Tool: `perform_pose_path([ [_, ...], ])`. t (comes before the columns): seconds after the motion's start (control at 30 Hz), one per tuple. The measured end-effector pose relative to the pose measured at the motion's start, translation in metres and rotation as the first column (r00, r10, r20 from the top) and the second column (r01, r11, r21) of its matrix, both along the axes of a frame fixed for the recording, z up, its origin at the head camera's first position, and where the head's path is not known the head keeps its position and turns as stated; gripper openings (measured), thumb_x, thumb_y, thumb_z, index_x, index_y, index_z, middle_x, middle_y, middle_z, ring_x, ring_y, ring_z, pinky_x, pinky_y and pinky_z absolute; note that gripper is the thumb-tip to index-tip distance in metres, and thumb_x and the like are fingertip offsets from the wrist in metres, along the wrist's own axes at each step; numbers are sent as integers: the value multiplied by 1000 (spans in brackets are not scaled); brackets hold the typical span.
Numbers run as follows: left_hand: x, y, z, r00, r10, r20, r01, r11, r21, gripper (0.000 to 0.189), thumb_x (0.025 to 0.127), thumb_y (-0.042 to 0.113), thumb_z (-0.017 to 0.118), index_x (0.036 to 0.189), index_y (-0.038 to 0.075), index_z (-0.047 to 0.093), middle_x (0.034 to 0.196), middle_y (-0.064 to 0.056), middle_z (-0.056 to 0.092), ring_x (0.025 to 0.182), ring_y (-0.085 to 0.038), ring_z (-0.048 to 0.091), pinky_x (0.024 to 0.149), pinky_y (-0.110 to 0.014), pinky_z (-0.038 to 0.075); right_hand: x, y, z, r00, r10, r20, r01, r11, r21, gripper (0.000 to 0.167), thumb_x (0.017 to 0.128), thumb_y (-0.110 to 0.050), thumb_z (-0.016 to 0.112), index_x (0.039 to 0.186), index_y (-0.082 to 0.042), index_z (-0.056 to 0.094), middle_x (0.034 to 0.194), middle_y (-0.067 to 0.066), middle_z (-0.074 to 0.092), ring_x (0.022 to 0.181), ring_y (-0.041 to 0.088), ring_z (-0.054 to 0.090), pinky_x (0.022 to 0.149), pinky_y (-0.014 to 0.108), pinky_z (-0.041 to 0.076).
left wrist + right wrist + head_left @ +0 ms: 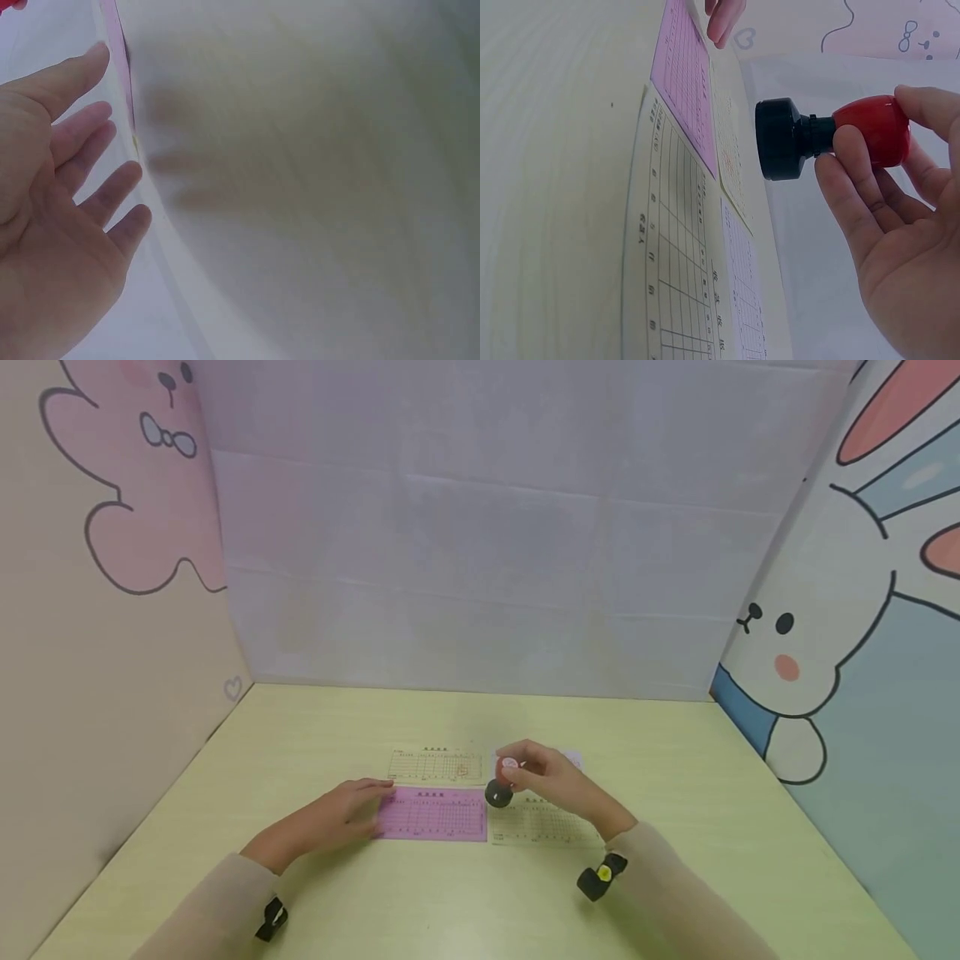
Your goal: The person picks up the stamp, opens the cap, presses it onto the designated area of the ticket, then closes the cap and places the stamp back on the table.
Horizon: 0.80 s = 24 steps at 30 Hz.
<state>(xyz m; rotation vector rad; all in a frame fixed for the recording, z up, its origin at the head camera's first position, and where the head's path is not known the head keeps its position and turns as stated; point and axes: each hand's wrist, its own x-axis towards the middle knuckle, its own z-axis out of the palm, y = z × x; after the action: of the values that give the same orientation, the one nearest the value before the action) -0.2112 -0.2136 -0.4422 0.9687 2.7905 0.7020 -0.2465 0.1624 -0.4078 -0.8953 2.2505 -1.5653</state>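
When looking from the right wrist, see a stamp (821, 135) held above the table (420, 897), with its black base (778, 139) pointing down and its long axis close to upright. Gripped firmly round the red handle (885, 124) by the curled fingers of the right hand (553, 779), with neck and base jutting beyond the fingertips. In the head view, placed just right of the pink slip (433, 817). Cannot make out the base's underside. Beneath the right hand, find the near right slip (543, 827) partly covered, also cut off in the right wrist view, and the far right slip (739, 277) mostly hidden from the head. On the far left slip (423, 766), note a faint red mark (462, 770). At the pink slip's left edge, see the left hand (337, 814) with loosely spread, slightly bent fingers; cannot tell whether touching paper.
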Motion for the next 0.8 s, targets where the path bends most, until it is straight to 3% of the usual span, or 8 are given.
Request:
perform_pose_path([
  [0.4,2,-5,0,999,-30,17,30,1000,8,57,98,26,66,142,-6,49,150,-25,43,137,-48,38,110,-62,31,5,-23,-7,999,-2,-37,8,988,152,35,101,-34,61,133,-18,61,116,0,63,92,20,68,86,40,54],
  [0.8,1,-3,3,999,-36,4,36,999,-38,56,97,23,67,141,-7,50,149,-24,45,136,-48,40,110,-61,32,4,-34,-12,999,52,-16,-49,989,142,38,102,-32,60,136,-14,59,121,-2,62,95,18,70,89,35,53],
])
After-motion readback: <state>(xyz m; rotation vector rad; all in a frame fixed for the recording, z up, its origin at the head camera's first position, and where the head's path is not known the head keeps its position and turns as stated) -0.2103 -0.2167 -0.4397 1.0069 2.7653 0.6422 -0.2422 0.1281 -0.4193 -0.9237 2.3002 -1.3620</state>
